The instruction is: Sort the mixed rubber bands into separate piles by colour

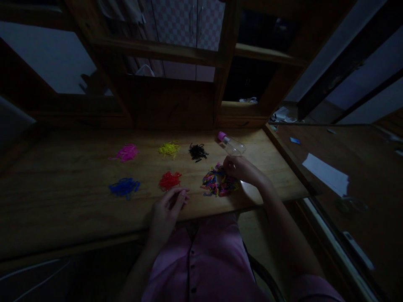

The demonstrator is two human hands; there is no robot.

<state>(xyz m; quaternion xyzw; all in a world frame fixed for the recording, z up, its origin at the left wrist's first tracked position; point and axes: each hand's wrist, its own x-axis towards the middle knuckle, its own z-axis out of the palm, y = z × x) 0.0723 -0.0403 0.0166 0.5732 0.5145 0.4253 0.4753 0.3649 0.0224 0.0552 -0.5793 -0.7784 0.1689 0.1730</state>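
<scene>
I've got the right hand (237, 168) at the far right edge of the mixed-colour pile (213, 184), fingers bent down into it. Can't tell from here if they're closed on a piece. Left hand (168, 206) hangs just on the near side of the red pile (170, 180), fingers curled, thumb close to them; can't confirm a grip there either.

Mixed pile lies near the front edge of the desk (72, 209), my guess for easy reach. Single-colour piles sit in two rows: pink pile (126, 152), yellow pile (169, 149) and black pile (197, 152) at the back, blue pile (124, 187) and red in front. Gaps between them probably keep colours from mixing.

Containers: clear bottle (235, 147) on its side just beyond the right hand, pink cap (221, 136) on. I see no contents, but light's poor. Piles sit loose on the wood.
</scene>
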